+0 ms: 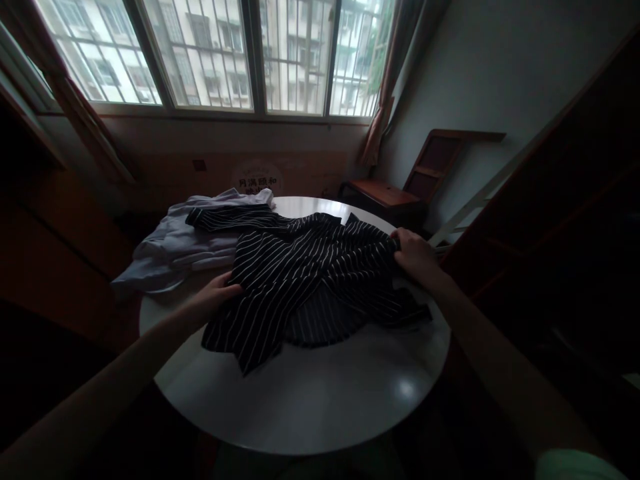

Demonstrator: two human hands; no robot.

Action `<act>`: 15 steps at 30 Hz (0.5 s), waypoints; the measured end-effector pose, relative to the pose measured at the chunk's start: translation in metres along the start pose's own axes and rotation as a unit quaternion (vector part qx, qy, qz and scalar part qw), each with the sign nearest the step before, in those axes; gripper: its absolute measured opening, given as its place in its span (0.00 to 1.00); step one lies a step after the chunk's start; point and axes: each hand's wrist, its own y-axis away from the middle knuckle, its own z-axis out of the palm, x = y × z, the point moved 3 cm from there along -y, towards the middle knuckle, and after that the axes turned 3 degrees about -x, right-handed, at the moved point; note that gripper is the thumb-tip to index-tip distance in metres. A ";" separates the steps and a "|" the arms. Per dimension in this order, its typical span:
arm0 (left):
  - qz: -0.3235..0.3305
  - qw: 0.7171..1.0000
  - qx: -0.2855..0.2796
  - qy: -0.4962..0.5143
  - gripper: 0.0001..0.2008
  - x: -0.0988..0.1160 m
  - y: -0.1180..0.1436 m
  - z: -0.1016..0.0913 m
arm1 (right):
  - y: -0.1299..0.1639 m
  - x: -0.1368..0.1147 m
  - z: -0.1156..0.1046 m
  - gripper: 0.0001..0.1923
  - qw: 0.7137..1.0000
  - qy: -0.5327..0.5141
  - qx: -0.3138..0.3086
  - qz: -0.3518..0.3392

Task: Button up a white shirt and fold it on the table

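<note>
A black shirt with thin white stripes [285, 267] lies spread and rumpled over a round white table [310, 407]. One of its sleeves stretches to the far left, and the lower front parts to show the inside of the cloth. My left hand [217, 293] pinches the shirt's left edge, thumb on top. At the opposite side my right hand [415, 253] is closed on the shirt's cloth near the table's right rim. A light grey-white garment [175, 243] lies in a heap at the table's far left, partly under the striped sleeve.
Behind the table's right side stands a wooden chair [387, 192]. Barred windows [210, 53] with tied curtains [375, 137] fill the far wall. Dark wooden furniture [55, 247] flanks the left, and a dark shelf-like unit [525, 253] rises at the right.
</note>
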 end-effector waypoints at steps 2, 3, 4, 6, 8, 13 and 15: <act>-0.007 0.994 0.026 -0.106 0.14 0.001 0.003 -0.012 | 0.006 -0.021 -0.008 0.18 0.995 -0.065 0.030 -0.069; 0.010 0.983 0.060 -0.173 0.14 0.004 0.003 -0.015 | 0.011 -0.035 -0.010 0.18 0.988 -0.105 0.039 -0.102; 0.042 0.965 0.099 -0.240 0.13 0.009 0.003 -0.016 | 0.016 -0.052 -0.012 0.17 0.980 -0.144 0.033 -0.136; 0.118 0.922 0.134 -0.343 0.12 0.025 0.001 -0.004 | 0.030 -0.088 -0.008 0.11 0.962 -0.190 -0.030 -0.195; 0.166 0.898 0.072 -0.401 0.09 0.042 -0.003 0.024 | 0.047 -0.123 0.004 0.04 0.943 -0.169 -0.146 -0.248; 0.215 0.846 -0.094 -0.479 0.07 0.064 -0.021 0.102 | 0.073 -0.157 0.037 0.11 0.940 -0.060 -0.224 -0.248; 0.226 0.847 -0.114 -0.468 0.06 0.059 -0.030 0.123 | 0.073 -0.152 0.045 0.09 0.946 -0.046 -0.219 -0.234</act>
